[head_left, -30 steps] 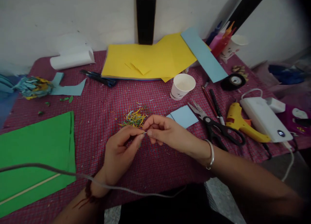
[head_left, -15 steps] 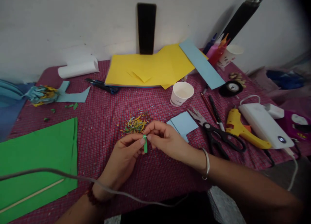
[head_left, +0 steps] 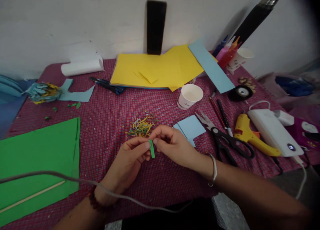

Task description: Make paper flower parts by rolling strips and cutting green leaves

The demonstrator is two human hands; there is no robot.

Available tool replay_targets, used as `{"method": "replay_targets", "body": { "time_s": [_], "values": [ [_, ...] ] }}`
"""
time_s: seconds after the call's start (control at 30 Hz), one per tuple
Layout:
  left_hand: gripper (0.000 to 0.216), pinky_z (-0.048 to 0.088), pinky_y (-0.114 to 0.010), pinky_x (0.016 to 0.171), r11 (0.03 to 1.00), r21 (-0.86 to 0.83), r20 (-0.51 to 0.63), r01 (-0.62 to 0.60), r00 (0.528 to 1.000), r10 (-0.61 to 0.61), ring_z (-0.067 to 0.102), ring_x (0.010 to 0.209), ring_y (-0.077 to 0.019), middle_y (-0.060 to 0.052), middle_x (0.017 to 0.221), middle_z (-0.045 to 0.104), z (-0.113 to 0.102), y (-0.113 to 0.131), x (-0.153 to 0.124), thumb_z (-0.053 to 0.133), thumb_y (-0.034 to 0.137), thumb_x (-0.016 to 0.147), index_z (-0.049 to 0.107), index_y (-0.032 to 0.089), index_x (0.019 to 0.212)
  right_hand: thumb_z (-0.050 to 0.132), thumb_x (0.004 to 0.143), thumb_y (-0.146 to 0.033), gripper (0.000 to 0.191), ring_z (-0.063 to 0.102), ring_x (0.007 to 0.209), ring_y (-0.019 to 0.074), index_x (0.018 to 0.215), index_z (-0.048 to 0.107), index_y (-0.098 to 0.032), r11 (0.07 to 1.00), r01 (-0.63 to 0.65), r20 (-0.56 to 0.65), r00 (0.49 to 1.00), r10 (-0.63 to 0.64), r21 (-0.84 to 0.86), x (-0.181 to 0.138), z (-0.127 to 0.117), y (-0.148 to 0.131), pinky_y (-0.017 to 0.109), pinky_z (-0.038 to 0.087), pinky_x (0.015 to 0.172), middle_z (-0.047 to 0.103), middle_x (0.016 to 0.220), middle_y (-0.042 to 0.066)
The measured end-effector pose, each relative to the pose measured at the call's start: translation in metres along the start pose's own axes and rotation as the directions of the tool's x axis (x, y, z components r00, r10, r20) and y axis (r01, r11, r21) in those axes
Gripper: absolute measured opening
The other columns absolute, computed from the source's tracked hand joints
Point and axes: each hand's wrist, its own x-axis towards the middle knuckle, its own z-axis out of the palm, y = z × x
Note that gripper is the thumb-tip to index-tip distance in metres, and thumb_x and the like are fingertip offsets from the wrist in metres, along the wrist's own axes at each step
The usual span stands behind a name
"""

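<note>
While between left hand (head_left: 128, 160) and right hand (head_left: 176, 146), green strip (head_left: 152, 151), top perhaps part-hidden.

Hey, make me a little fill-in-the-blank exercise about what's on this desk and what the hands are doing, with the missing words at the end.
The left hand and right hand meet at a narrow paper strip coloured ____.
A shiny silver bangle circles the ____ wrist.
Black-handled metal scissors lie near a pistol-shaped glue gun coloured mainly ____.
A black rectangular phone stands against the white ____.

Missing words: green; right; yellow; wall.
</note>
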Motion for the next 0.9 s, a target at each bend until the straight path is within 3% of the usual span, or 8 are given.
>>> {"method": "replay_targets", "body": {
  "time_s": [0.13,0.3,0.43,0.9],
  "values": [
    [0.011,0.043,-0.017,0.053,0.999,-0.036,0.014,0.003,1.000,-0.003,0.053,0.053,-0.0059,0.002,0.057,0.062,-0.0014,0.0015,-0.0004,0.078,0.023,0.066,0.071,0.015,0.068,0.049,0.086,-0.012,0.012,0.056,0.064,0.0096,0.087,0.060,-0.017,0.954,0.161,0.014,0.987,-0.162,-0.253,-0.0031,-0.0020,-0.0011,0.023,0.044,0.060,0.061,0.071,-0.002],
    [0.010,0.042,-0.017,0.053,0.999,-0.039,0.026,-0.008,1.000,0.009,0.051,0.052,-0.0057,0.003,0.056,0.060,-0.0025,0.0027,-0.0019,0.077,0.023,0.067,0.069,0.016,0.065,0.049,0.087,-0.007,0.018,0.059,0.074,0.0104,0.094,0.062,-0.018,0.748,0.404,0.132,0.908,-0.398,-0.526,-0.0058,-0.0053,-0.0029,0.023,0.045,0.069,0.064,0.081,0.000],
    [0.010,0.040,-0.017,0.052,1.000,-0.015,0.032,-0.020,0.999,0.020,0.049,0.051,-0.0053,0.003,0.056,0.058,-0.0026,0.0022,-0.0031,0.075,0.022,0.070,0.068,0.016,0.066,0.049,0.090,-0.009,0.017,0.058,0.076,0.0127,0.098,0.060,-0.018,0.610,0.477,0.197,0.861,-0.469,-0.633,-0.0074,-0.0064,-0.0022,0.027,0.044,0.071,0.066,0.083,0.002],
    [0.011,0.040,-0.018,0.053,0.999,0.044,0.025,-0.006,1.000,0.005,0.049,0.053,-0.0061,0.003,0.057,0.058,-0.0014,0.0029,-0.0033,0.076,0.022,0.067,0.068,0.016,0.067,0.047,0.092,-0.013,0.015,0.059,0.077,0.0133,0.095,0.059,-0.022,0.688,0.381,0.148,0.915,-0.374,-0.617,-0.0105,-0.0060,-0.0052,0.028,0.045,0.072,0.066,0.084,0.001]
  ]
}}
